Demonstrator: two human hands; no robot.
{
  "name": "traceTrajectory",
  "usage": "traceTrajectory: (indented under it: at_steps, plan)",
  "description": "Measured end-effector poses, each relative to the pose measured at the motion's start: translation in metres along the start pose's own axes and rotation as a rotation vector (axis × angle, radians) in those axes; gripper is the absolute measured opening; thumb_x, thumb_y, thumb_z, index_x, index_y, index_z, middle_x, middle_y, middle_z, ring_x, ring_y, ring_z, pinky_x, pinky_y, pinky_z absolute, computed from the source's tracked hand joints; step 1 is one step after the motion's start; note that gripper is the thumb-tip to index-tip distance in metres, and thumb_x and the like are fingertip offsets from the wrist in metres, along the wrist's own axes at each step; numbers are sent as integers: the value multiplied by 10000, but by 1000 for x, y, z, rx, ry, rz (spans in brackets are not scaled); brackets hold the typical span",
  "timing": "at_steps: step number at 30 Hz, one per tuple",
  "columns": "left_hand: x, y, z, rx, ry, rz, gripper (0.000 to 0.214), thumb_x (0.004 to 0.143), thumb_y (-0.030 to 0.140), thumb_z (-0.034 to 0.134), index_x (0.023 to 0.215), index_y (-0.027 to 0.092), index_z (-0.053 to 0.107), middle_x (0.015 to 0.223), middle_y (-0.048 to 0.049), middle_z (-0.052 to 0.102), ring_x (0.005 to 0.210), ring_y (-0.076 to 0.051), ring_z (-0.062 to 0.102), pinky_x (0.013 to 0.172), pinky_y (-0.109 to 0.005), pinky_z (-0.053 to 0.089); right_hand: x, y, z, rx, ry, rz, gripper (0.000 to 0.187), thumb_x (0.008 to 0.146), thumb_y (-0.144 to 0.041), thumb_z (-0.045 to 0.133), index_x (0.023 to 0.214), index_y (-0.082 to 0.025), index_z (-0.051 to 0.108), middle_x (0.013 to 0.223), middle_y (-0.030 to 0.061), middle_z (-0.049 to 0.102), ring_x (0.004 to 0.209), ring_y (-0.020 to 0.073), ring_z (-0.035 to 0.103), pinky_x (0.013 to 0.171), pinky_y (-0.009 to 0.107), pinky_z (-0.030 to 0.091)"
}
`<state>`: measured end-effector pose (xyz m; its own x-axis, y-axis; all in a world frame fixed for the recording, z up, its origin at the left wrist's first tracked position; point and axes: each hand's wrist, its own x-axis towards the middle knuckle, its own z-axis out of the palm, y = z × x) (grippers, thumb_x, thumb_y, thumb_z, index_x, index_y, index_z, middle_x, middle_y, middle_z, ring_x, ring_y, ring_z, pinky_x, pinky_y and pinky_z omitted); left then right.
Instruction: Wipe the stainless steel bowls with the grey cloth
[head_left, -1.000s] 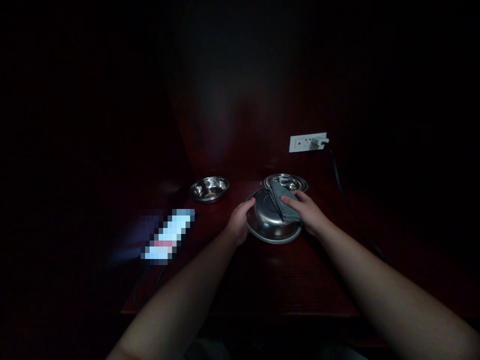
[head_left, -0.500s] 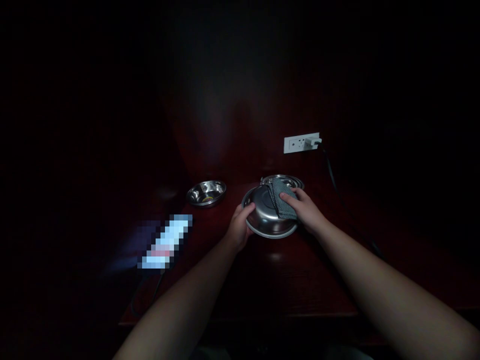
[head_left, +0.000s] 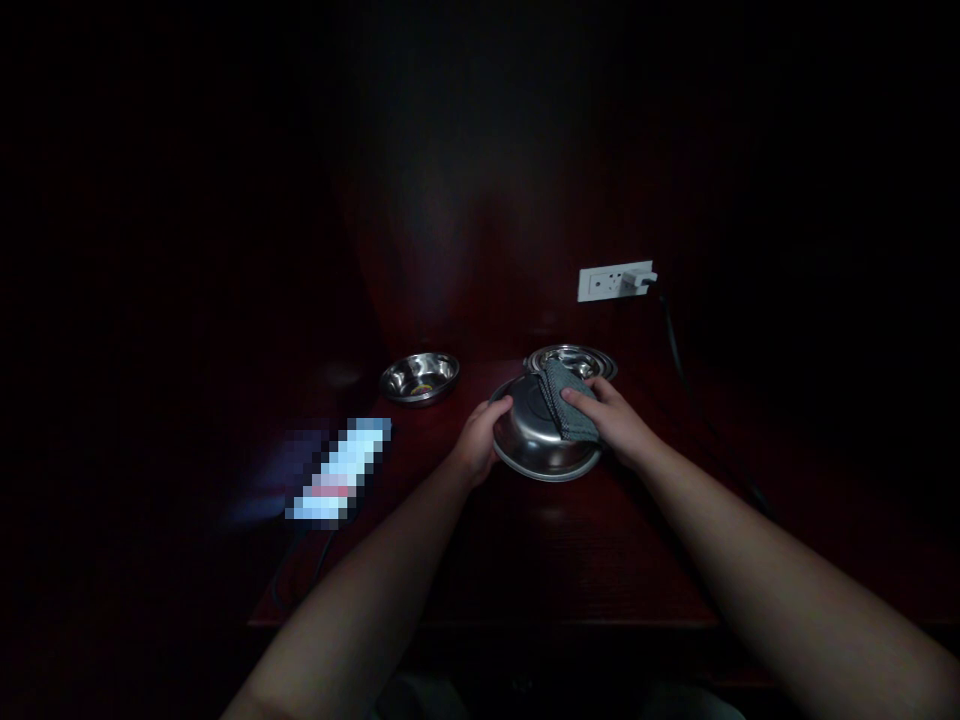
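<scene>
A shiny steel bowl is held bottom up in front of me, above the dark red table. My left hand grips its left rim, thumb on the outer wall and fingers out of sight underneath. My right hand is closed on a folded grey checked cloth, which lies pressed against the right side of the bowl's outside. The right fingertips are partly hidden by cloth and bowl. Just behind are several nested steel bowls, overlapped by the held bowl and cloth.
Another steel bowl with a yellow mark inside stands upright at the back left. A lit, blurred-out screen is at the left, with a cable beneath. A wall socket holds a plug whose cable runs down rightward. The table ends near me.
The view has shifted slightly, so the background sits a little further right and higher. Both hands keep their hold; cloth and bowl stay in nearly the same position against each other.
</scene>
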<state>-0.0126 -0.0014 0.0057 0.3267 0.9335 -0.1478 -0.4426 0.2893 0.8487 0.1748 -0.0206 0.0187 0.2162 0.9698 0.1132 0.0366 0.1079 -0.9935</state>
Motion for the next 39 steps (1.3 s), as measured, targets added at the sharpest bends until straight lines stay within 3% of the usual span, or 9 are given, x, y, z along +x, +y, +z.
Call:
traceTrajectory:
  at_steps: [7, 12, 18, 29, 39]
  plan:
    - [-4, 8, 5, -141, -112, -28, 280, 843, 320, 476, 949, 108, 624, 749, -81, 690, 669, -163, 656, 653, -273, 521, 3, -2, 2, 170, 66, 113, 341, 632, -420, 746, 843, -212, 576, 781, 18, 676, 679, 157, 628, 617, 272, 508]
    - [-10, 13, 11, -257, -134, -11, 281, 861, 297, 440, 949, 95, 614, 764, -81, 683, 666, -137, 646, 637, -240, 516, 4, -5, 2, 235, 158, 117, 334, 643, -408, 743, 856, -214, 575, 787, 22, 679, 682, 154, 638, 612, 255, 517]
    - [-13, 8, 13, -140, -140, -79, 326, 830, 306, 505, 1100, 138, 577, 832, -79, 693, 699, -171, 658, 623, -292, 529, 3, 0, 2, 157, 138, 98, 393, 634, -466, 730, 891, -224, 557, 845, 34, 684, 749, 185, 650, 671, 293, 527]
    - [-7, 8, 9, -106, -132, -40, 348, 833, 344, 485, 1049, 111, 626, 834, -110, 709, 780, -216, 674, 760, -356, 521, 2, 3, -1, 21, 37, 11, 432, 616, -496, 723, 914, -232, 556, 893, 26, 687, 819, 204, 647, 732, 336, 512]
    - [-9, 9, 12, -254, -116, -9, 306, 827, 334, 492, 1017, 119, 599, 878, -92, 680, 769, -160, 654, 735, -291, 526, 2, -5, 1, 81, 210, 46, 434, 597, -495, 740, 864, -229, 523, 871, 38, 654, 787, 197, 629, 684, 316, 514]
